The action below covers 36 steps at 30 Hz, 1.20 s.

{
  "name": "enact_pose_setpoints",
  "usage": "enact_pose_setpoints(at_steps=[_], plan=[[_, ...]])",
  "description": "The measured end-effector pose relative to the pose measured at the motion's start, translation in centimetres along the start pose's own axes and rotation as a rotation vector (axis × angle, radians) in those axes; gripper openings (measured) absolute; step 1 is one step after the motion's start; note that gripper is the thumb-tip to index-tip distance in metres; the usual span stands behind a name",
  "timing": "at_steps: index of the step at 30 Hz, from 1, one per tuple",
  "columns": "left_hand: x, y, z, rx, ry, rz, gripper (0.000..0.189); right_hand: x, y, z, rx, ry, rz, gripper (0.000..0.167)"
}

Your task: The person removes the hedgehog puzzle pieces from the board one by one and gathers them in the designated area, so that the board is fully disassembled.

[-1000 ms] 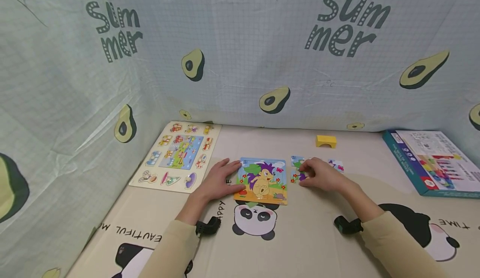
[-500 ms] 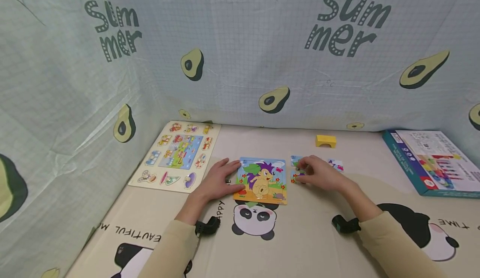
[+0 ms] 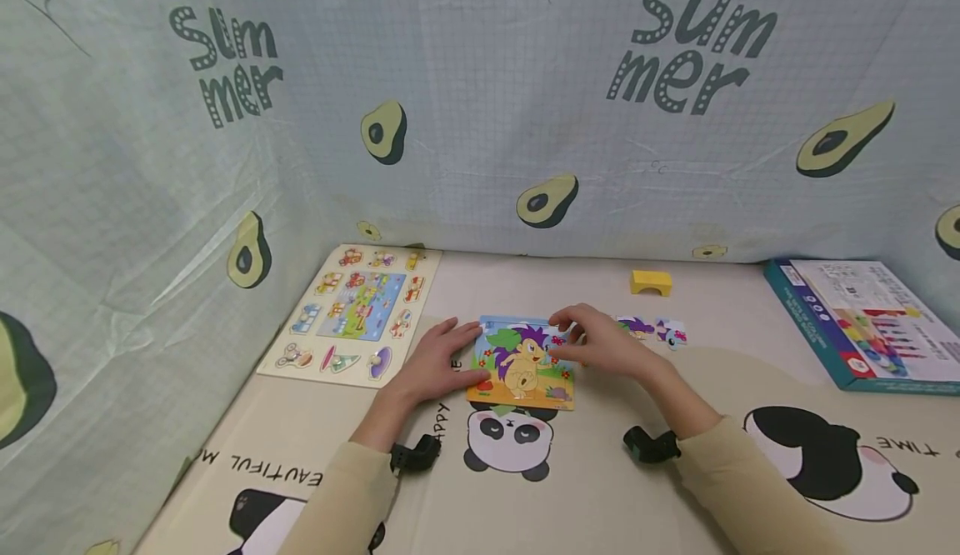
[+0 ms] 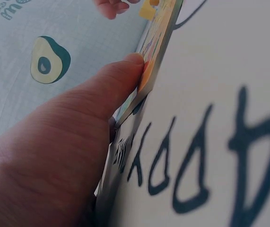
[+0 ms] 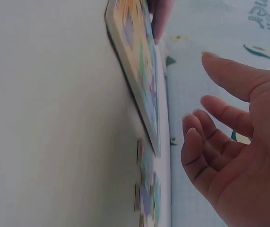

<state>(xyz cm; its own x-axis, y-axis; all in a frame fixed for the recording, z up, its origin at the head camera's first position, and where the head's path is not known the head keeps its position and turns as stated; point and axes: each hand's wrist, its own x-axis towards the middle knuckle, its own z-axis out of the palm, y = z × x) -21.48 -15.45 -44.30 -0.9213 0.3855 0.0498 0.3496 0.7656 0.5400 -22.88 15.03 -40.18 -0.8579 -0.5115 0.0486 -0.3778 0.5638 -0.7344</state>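
A square hedgehog puzzle board (image 3: 523, 363) lies flat on the table in the middle of the head view. My left hand (image 3: 433, 362) rests along its left side, fingers fairly straight. In the left wrist view, the thumb (image 4: 125, 71) touches the board's edge. Over the board's right edge hovers my right hand (image 3: 606, 343), its fingers loosely bent. Nothing shows between those fingers (image 5: 210, 137) in the right wrist view. Beyond the right hand lie loose hedgehog puzzle pieces (image 3: 670, 332); the hand covers some of this area.
A peg puzzle board (image 3: 300, 340) lies at the left. A yellow arch block (image 3: 651, 282) stands at the back, and a flat teal box (image 3: 828, 322) sits at the right. A printed cloth wall (image 3: 465, 188) rises behind the table.
My right hand has moved left from the loose pieces to the puzzle board's right edge, uncovering a purple piece behind it. The left hand has stayed put on the board.
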Motion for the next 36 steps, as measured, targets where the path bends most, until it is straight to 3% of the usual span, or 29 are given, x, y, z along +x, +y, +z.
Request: enact_pose_setpoints(at_steps=[6, 15, 36], plan=[[0.0, 0.0, 0.0, 0.003, -0.001, -0.003, 0.078, 1.0, -0.9, 1.5, -0.02, -0.004, -0.001, 0.047], [0.0, -0.1, 0.0, 0.009, -0.001, 0.008, 0.077, 2.2, -1.8, 3.2, -0.004, -0.026, 0.06, 0.046], [0.0, -0.1, -0.1, 0.0, 0.005, 0.027, 0.077, 2.5, -2.1, 5.0, -0.115, -0.021, 0.187, 0.053]])
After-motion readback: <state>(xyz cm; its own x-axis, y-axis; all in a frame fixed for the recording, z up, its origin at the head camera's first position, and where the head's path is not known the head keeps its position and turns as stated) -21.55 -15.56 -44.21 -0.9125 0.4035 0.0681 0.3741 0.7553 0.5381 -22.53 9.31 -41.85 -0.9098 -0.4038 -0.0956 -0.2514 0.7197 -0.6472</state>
